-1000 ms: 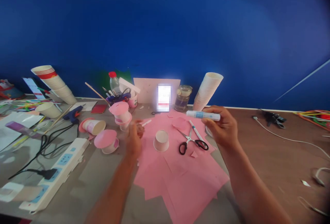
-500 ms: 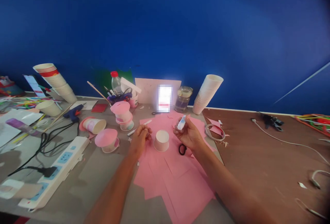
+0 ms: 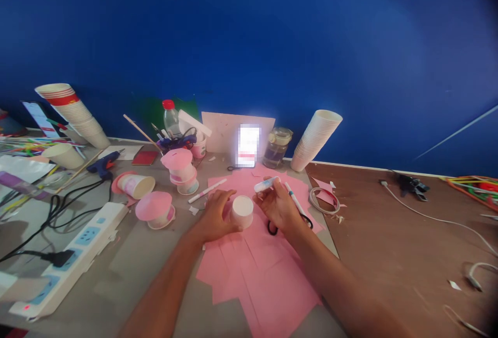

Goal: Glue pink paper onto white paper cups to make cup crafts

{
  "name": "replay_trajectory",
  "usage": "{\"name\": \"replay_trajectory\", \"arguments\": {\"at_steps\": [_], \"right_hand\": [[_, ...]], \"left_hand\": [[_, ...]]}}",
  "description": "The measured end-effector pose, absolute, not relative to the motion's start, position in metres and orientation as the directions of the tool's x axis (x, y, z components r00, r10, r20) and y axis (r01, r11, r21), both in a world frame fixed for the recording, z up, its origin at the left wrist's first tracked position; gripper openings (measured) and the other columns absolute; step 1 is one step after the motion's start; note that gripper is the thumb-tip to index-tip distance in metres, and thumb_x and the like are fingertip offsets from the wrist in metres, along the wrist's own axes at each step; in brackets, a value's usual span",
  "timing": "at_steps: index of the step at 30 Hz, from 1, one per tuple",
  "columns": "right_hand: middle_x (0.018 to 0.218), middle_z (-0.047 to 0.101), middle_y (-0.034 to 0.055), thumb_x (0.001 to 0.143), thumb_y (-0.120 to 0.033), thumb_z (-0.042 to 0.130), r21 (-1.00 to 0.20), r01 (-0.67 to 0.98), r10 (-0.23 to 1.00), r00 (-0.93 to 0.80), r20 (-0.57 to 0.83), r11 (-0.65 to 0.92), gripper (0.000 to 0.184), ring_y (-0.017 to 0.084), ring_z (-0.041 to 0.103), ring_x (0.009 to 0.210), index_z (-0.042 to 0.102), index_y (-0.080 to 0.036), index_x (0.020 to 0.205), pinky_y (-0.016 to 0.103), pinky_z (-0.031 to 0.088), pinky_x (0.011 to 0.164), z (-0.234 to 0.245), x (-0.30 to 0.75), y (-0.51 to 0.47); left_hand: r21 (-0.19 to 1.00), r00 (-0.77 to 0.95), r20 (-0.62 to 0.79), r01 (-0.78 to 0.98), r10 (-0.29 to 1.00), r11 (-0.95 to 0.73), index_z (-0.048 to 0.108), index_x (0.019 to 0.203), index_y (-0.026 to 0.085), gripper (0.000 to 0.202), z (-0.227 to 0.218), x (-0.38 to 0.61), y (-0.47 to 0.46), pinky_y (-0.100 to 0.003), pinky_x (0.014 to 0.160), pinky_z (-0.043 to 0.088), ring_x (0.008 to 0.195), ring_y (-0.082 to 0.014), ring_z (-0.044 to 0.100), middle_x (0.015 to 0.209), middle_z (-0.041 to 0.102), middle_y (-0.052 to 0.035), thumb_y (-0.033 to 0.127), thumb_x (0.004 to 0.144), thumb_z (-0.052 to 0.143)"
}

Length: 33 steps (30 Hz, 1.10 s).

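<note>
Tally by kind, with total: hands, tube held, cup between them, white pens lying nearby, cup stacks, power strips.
Left hand and right hand: 2
White-and-blue tube: 1
Upside-down paper cup: 1
White pens: 2
Paper-cup stacks: 2
Power strip: 1
Total: 9

The left hand (image 3: 216,216) has reached the cup (image 3: 243,210).

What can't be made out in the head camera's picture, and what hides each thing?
All in the head view:
- Scissors: mostly hidden behind the right hand; parts of the black handles show.
- White tube: printing too small to read.
- Bright screen: pixelated, unreadable.
- Coloured strands: cut off by the right edge.
- Left hand: contact with the cup unclear.
</note>
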State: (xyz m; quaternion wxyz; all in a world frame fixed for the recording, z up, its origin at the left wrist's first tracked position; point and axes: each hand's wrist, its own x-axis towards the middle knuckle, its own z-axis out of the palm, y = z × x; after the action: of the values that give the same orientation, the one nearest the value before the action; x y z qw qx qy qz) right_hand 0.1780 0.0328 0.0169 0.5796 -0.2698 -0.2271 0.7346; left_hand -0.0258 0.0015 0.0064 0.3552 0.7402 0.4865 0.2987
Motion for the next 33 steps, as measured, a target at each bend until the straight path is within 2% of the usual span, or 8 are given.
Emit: {"name": "replay_trajectory", "arguments": {"at_steps": [6, 10, 14, 21, 33], "right_hand": [[0.07, 0.058, -0.0028, 0.077, -0.047, 0.061, -0.83, -0.558, 0.998, -0.05, 0.048, 0.011, 0.025, 0.013, 0.056, 0.066, 0.059, -0.024, 0.088, 0.033, 0.051, 0.071, 0.011, 0.169, 0.029], [0.075, 0.059, -0.0026, 0.082, -0.044, 0.058, -0.89, -0.444, 0.989, -0.049, 0.138, 0.103, 0.021, 0.013, 0.059, 0.072, 0.058, -0.025, 0.089, 0.032, 0.051, 0.074, 0.007, 0.166, 0.025], [0.078, 0.059, -0.0023, 0.085, -0.042, 0.055, -0.925, -0.34, 0.982, -0.028, 0.188, 0.167, 0.02, 0.012, 0.059, 0.075, 0.057, -0.024, 0.093, 0.032, 0.052, 0.077, 0.005, 0.165, 0.021], [0.08, 0.058, -0.0015, 0.084, -0.045, 0.055, -0.945, -0.273, 0.983, 0.014, 0.183, 0.18, 0.024, 0.013, 0.059, 0.076, 0.056, -0.024, 0.095, 0.034, 0.053, 0.078, 0.007, 0.163, 0.019], [0.079, 0.058, -0.0018, 0.083, -0.047, 0.055, -0.963, -0.219, 0.987, 0.018, 0.158, 0.159, 0.027, 0.013, 0.06, 0.07, 0.055, -0.023, 0.093, 0.033, 0.054, 0.073, 0.007, 0.164, 0.021]], "left_hand": [[0.751, 0.29, 0.147, 0.59, 0.946, -0.298, 0.044, 0.127, 0.027, 0.085, -0.003, -0.009, 0.001, -0.047, 0.097, 0.035, 0.114, -0.0311, 0.04, 0.118, 0.045, -0.0091, 0.048, 0.052, 0.078], [0.749, 0.245, 0.143, 0.607, 0.959, -0.267, 0.052, 0.116, 0.027, 0.069, -0.006, 0.0, 0.001, -0.046, 0.094, 0.037, 0.109, -0.0305, 0.042, 0.113, 0.044, -0.008, 0.045, 0.053, 0.077], [0.75, 0.222, 0.152, 0.609, 0.963, -0.259, 0.054, 0.108, 0.024, 0.055, -0.004, 0.005, 0.0, -0.046, 0.091, 0.039, 0.104, -0.0285, 0.044, 0.107, 0.047, -0.0069, 0.038, 0.059, 0.073], [0.737, 0.241, 0.171, 0.613, 0.955, -0.286, 0.053, 0.104, 0.023, 0.048, -0.001, 0.006, 0.0, -0.045, 0.09, 0.038, 0.1, -0.0273, 0.046, 0.102, 0.051, -0.0064, 0.036, 0.061, 0.071], [0.738, 0.255, 0.164, 0.61, 0.953, -0.29, 0.053, 0.105, 0.022, 0.049, -0.004, 0.005, 0.001, -0.044, 0.089, 0.036, 0.1, -0.0274, 0.046, 0.103, 0.053, -0.0062, 0.038, 0.062, 0.071]]}}
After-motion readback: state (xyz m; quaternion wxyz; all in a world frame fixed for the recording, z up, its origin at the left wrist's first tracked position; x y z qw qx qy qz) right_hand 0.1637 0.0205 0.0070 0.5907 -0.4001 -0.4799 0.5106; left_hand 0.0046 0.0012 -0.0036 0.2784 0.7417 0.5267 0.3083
